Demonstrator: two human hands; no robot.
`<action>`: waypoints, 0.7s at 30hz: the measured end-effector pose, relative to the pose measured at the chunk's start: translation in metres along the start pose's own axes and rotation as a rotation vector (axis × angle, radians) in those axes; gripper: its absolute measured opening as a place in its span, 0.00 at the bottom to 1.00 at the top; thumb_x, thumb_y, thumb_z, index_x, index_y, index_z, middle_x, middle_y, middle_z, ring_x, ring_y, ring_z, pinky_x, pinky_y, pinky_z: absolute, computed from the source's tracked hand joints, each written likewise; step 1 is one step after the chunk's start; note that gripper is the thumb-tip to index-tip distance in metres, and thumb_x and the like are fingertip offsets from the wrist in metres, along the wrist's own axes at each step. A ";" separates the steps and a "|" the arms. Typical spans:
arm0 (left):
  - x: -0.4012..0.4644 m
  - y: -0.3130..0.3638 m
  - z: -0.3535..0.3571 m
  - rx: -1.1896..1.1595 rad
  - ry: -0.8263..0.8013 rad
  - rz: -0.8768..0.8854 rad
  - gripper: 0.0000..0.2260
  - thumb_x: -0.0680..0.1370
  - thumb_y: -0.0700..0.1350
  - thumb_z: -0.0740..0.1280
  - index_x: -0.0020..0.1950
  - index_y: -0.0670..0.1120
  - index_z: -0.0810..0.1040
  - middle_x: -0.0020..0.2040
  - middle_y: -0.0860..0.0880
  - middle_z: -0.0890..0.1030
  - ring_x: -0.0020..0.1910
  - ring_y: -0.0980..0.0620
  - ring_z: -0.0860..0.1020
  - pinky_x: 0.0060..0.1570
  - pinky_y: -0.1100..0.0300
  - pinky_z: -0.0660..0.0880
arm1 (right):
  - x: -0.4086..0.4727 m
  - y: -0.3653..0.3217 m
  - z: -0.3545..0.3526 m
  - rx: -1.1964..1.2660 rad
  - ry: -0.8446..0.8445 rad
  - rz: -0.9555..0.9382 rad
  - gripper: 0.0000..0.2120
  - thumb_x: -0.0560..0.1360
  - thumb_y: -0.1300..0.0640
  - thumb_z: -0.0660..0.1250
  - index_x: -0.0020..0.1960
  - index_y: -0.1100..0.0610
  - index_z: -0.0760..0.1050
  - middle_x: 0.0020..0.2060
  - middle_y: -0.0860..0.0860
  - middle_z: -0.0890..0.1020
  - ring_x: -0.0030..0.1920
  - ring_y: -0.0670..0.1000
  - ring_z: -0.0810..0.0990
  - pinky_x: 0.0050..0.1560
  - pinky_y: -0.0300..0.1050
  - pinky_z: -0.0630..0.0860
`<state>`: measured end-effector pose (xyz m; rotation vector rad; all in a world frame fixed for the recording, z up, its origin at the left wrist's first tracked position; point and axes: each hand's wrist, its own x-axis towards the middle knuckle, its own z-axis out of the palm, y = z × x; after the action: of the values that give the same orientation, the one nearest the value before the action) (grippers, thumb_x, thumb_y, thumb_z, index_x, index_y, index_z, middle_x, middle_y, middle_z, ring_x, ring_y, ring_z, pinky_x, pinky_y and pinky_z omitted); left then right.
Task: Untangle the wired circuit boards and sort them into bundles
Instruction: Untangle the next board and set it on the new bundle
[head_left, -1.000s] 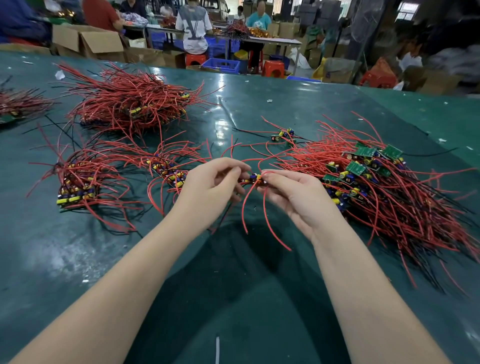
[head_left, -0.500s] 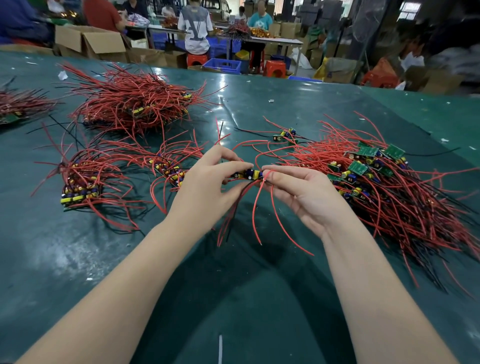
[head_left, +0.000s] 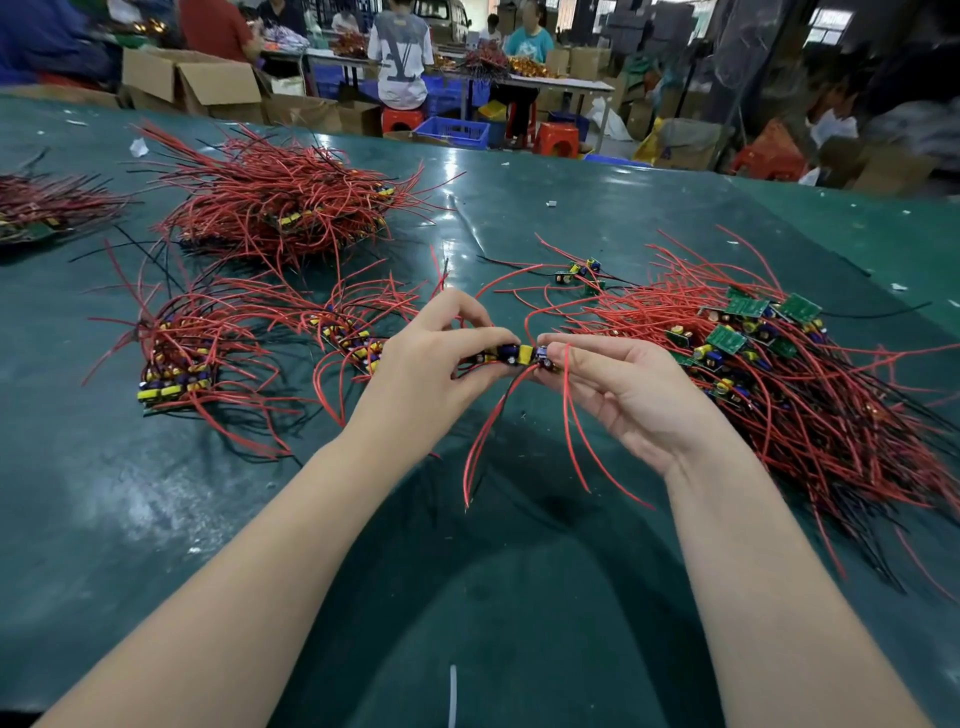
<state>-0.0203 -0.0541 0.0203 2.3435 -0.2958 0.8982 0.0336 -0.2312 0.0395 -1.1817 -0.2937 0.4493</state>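
So the green table (head_left: 156, 519) is basically split into zones, which I'd guess is the whole point: the big messy tangle (head_left: 779, 374) of red-wired boards sits to the right as the "to do" heap, and the tidier stuff goes left. Biggest on that side is the far pile (head_left: 270, 208), then the near-left bundle (head_left: 176, 358) with its boards stacked edge to edge, then a smaller bundle (head_left: 348, 338) just beside the left hand, plus a fourth heap cut off at the left edge (head_left: 36, 208). So that's one tangle and four sorted heaps I can count. A little stray cluster of boards (head_left: 579, 273) lies behind the hands, apart from everything. Up off the table, the left hand (head_left: 431, 374) and right hand (head_left: 618, 389) each pinch an end of a small row of boards (head_left: 519, 356), maybe two or three, hard to tell, with the wires hanging down free, probably so they drop clear of each other.
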 end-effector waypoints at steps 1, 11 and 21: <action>0.000 0.000 0.000 -0.006 0.002 0.003 0.07 0.73 0.42 0.73 0.51 0.45 0.85 0.48 0.48 0.75 0.36 0.65 0.69 0.40 0.74 0.62 | 0.000 0.000 -0.001 0.001 -0.004 0.002 0.07 0.66 0.67 0.69 0.43 0.65 0.82 0.40 0.59 0.85 0.41 0.55 0.86 0.42 0.37 0.80; 0.003 -0.002 0.002 -0.126 0.044 -0.013 0.07 0.72 0.39 0.74 0.50 0.43 0.85 0.44 0.48 0.73 0.33 0.54 0.70 0.37 0.63 0.69 | -0.001 -0.005 -0.002 0.111 -0.072 -0.014 0.08 0.67 0.64 0.68 0.42 0.65 0.84 0.41 0.60 0.85 0.43 0.56 0.85 0.43 0.37 0.80; 0.001 -0.005 0.006 -0.044 -0.094 0.021 0.13 0.72 0.35 0.73 0.56 0.42 0.83 0.48 0.46 0.74 0.35 0.57 0.71 0.41 0.72 0.68 | -0.001 -0.012 -0.003 0.152 0.021 -0.066 0.06 0.66 0.67 0.68 0.39 0.64 0.84 0.39 0.60 0.85 0.40 0.56 0.85 0.40 0.39 0.81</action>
<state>-0.0145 -0.0535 0.0154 2.3501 -0.3752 0.7847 0.0364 -0.2377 0.0492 -1.0252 -0.2744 0.3943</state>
